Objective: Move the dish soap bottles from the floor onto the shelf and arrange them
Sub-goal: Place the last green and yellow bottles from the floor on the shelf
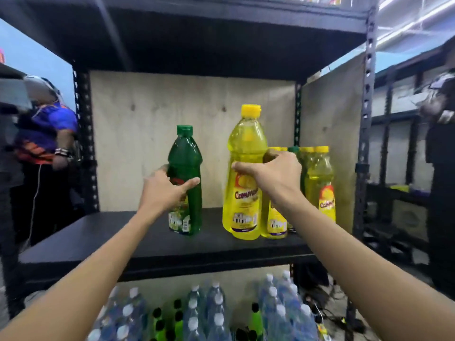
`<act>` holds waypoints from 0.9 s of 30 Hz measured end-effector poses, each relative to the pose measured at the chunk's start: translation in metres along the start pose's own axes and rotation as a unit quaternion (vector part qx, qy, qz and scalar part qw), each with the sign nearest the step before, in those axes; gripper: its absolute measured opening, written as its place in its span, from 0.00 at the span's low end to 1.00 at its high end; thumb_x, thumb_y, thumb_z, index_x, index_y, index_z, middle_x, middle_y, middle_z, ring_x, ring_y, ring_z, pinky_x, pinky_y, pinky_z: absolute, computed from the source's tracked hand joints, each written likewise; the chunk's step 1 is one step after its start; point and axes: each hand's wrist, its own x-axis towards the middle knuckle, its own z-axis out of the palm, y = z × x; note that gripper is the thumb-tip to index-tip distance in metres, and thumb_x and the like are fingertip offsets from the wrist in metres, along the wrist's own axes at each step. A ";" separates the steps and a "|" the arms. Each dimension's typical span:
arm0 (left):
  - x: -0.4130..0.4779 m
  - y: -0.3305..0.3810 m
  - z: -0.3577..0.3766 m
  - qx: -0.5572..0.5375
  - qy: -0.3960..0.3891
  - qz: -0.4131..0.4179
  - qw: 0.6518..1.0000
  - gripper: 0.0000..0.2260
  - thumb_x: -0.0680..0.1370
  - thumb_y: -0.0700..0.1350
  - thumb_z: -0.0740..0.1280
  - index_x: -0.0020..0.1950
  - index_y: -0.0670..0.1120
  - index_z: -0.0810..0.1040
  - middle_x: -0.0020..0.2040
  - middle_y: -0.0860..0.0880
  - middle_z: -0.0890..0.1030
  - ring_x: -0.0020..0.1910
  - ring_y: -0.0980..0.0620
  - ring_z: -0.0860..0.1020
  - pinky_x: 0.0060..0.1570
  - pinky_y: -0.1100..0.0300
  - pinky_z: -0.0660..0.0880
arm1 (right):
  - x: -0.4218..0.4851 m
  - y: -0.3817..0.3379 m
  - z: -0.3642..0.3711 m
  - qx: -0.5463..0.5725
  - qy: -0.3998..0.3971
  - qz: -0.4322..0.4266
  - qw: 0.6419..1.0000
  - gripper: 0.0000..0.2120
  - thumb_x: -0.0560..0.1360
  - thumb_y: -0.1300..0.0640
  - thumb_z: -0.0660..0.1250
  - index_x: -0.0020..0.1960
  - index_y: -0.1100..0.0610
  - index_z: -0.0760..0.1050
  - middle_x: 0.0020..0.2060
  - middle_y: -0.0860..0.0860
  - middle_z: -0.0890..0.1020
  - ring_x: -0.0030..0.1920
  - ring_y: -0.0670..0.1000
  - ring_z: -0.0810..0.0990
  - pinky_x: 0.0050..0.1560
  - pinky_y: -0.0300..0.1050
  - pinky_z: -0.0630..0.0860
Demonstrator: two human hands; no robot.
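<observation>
A green dish soap bottle (186, 168) stands upright on the black shelf (98, 232), left of centre. My left hand (163, 190) wraps around its middle. A tall yellow dish soap bottle (243, 148) stands to its right, gripped at the waist by my right hand (273, 173). Behind and right of it, several smaller yellow bottles (320, 180) and a green-capped one are grouped at the shelf's right end, partly hidden by my right hand.
Plywood panels back the shelf and close its right side. Below the shelf lie packs of water bottles (283, 313) and green bottles (256, 318). A person in a blue shirt (46, 134) stands at left; another person (440, 143) stands at right by more racks.
</observation>
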 end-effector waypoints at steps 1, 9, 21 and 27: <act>0.013 -0.011 0.005 0.002 0.004 -0.006 1.000 0.24 0.68 0.60 0.77 0.59 0.49 0.80 0.53 0.52 0.84 0.49 0.54 0.81 0.51 0.60 0.77 | 0.008 -0.004 0.017 -0.005 0.001 0.009 1.000 0.22 0.54 0.38 0.81 0.39 0.53 0.84 0.35 0.47 0.86 0.40 0.48 0.86 0.45 0.49 0.84; 0.059 -0.082 0.048 -0.009 0.025 -0.082 0.996 0.23 0.68 0.59 0.77 0.57 0.47 0.80 0.48 0.49 0.84 0.46 0.51 0.81 0.46 0.59 0.76 | 0.038 0.014 0.146 -0.007 0.010 0.157 0.988 0.24 0.61 0.47 0.83 0.50 0.58 0.82 0.49 0.55 0.85 0.51 0.57 0.84 0.44 0.47 0.81; 0.094 -0.097 0.101 -0.047 -0.025 -0.070 0.996 0.24 0.70 0.58 0.76 0.60 0.46 0.77 0.48 0.49 0.82 0.45 0.51 0.81 0.32 0.70 0.74 | 0.067 0.058 0.205 -0.014 0.091 0.229 0.969 0.13 0.73 0.59 0.74 0.55 0.63 0.81 0.56 0.62 0.83 0.58 0.62 0.82 0.53 0.53 0.81; 0.092 -0.107 0.105 -0.062 -0.052 -0.060 0.995 0.28 0.73 0.58 0.73 0.68 0.48 0.71 0.53 0.51 0.80 0.45 0.53 0.80 0.32 0.70 0.77 | 0.063 0.068 0.209 -0.029 0.078 0.211 0.974 0.11 0.76 0.62 0.71 0.57 0.63 0.79 0.56 0.61 0.83 0.57 0.61 0.82 0.53 0.51 0.81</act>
